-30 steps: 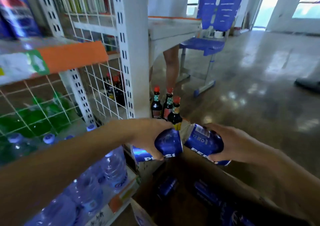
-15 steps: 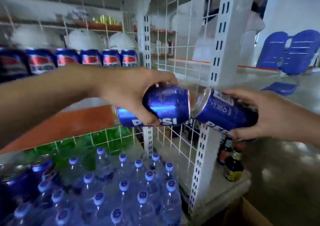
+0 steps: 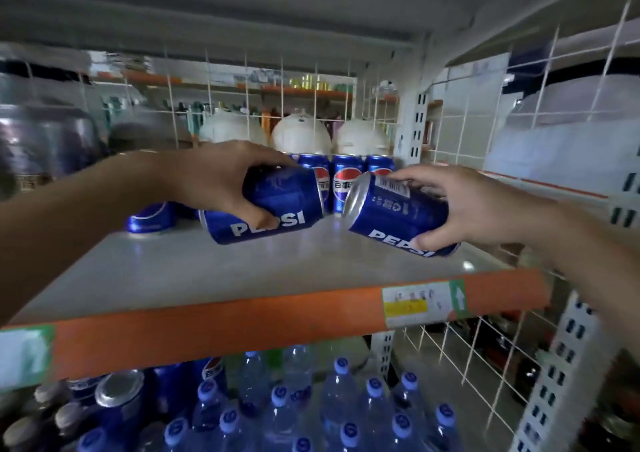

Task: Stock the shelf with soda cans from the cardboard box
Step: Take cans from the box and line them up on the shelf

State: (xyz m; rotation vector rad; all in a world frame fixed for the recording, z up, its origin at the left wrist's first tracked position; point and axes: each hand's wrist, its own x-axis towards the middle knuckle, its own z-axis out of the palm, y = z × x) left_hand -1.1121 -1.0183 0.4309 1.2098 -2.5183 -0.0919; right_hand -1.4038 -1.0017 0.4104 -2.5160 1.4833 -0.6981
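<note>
1. Head view – the left hand wraps its fingers and thumb round a blue Pepsi can, held sideways just left of the frame's centre.
2. The right hand grips a second Pepsi can, tilted with its silver end toward the first; the 2 cans are close but apart.
3. Both cans hang above the grey shelf – neither rests on it.
4. A row of upright cans stands at the shelf's back, centre frame; another can is at centre left.
5. Water bottles fill the lower frame, under the orange edge strip.
</note>
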